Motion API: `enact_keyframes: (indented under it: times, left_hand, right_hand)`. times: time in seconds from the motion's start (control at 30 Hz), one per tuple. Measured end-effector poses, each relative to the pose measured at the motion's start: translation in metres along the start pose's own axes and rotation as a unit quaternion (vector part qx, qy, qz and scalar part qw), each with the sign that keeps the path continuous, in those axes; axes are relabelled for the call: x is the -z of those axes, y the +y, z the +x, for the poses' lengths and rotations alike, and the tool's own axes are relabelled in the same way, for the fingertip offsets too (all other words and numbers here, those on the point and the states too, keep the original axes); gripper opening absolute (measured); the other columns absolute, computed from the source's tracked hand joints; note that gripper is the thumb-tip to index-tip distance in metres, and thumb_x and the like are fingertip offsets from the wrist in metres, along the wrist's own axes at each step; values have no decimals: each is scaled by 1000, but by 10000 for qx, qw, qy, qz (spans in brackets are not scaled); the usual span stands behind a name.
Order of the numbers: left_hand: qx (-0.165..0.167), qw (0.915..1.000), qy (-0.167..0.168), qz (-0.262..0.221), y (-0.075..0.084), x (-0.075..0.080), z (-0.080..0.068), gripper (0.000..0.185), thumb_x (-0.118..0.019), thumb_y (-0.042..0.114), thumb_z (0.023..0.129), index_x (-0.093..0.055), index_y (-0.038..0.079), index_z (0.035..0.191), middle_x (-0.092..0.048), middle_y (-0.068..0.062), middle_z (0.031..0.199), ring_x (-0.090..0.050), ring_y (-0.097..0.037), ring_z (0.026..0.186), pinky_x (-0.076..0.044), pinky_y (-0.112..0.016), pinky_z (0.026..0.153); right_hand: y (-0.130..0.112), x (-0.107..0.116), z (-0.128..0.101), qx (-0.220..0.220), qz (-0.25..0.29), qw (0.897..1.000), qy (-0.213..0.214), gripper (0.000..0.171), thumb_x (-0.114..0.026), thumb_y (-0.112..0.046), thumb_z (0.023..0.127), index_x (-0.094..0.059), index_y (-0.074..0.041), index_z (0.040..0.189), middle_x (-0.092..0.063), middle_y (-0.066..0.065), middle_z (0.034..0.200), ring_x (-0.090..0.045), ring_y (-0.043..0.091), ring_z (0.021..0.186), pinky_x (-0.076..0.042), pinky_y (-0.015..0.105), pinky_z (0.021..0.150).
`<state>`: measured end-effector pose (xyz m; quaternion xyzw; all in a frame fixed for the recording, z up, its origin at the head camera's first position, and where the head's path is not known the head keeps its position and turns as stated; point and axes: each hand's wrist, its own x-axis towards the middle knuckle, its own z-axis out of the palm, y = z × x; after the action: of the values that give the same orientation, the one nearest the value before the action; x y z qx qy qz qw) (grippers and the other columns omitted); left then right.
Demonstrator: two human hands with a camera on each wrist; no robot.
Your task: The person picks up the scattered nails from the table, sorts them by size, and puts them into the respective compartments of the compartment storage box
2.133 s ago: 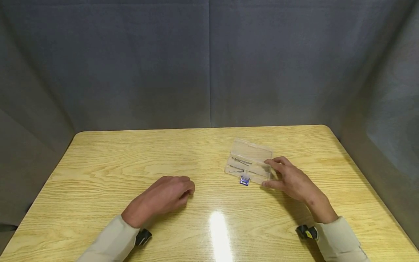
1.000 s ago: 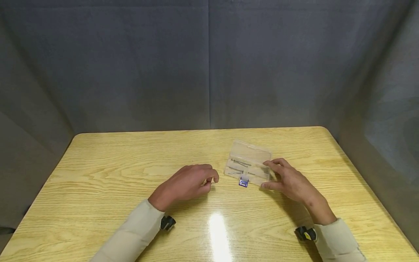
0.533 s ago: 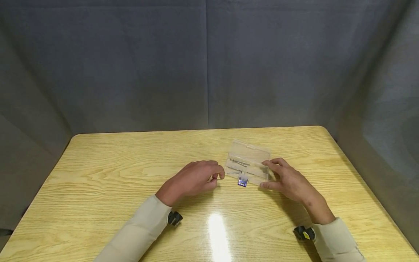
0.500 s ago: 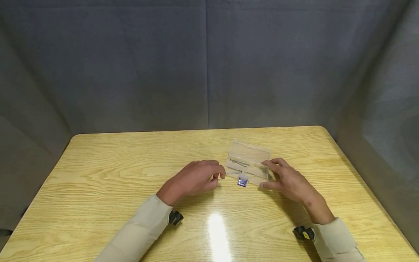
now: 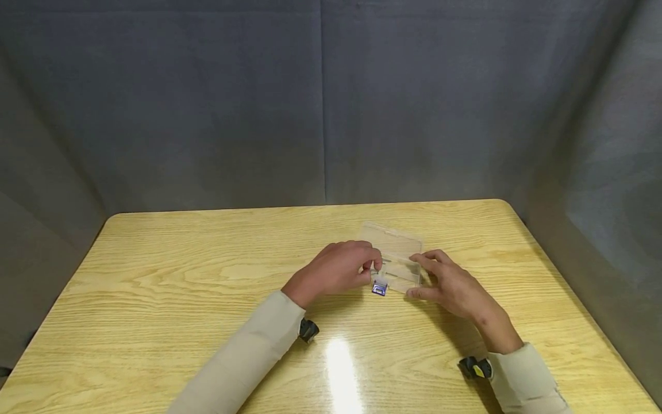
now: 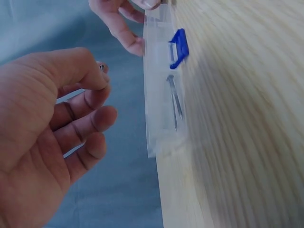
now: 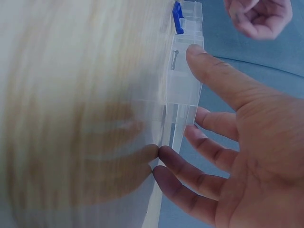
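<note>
A clear plastic box (image 5: 407, 276) lies on the table with its lid (image 5: 395, 238) folded back and its blue latch (image 5: 379, 288) hanging open at the front. Several nails are inside; through the wall the left wrist view shows some of these nails (image 6: 175, 102). My left hand (image 5: 336, 271) is over the box's left part, pinching a nail (image 6: 101, 69) between thumb and index finger; most of that nail is hidden by the fingers. At the box's right end, my right hand (image 5: 457, 288) holds it, thumb on the front wall and fingers around the side and back.
The wooden table (image 5: 207, 276) has rounded far corners. Grey cloth (image 5: 217, 109) hangs behind it and on both sides. A black band (image 5: 309, 330) sits at the left cuff, another black band (image 5: 474, 368) at the right.
My left hand has moved right and a little away from me, from bare table to above the box, carrying the nail. My right hand has stayed on the box's right end.
</note>
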<state>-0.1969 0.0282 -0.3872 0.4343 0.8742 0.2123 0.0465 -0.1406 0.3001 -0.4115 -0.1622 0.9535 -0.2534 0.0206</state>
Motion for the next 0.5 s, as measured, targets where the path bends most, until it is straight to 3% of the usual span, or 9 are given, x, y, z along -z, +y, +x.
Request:
enact_keyframes:
  times: [0.5]
  left_hand:
    - [-187, 9994, -229, 178, 10, -10, 37, 21, -60, 7, 98, -72, 15, 113, -62, 6, 100, -52, -9, 78, -44, -25, 66]
  right_hand:
    - [1, 0, -1, 277, -9, 9995, 146, 68, -83, -35, 89, -58, -1, 142, -53, 15, 134, -59, 29, 104, -49, 50, 86]
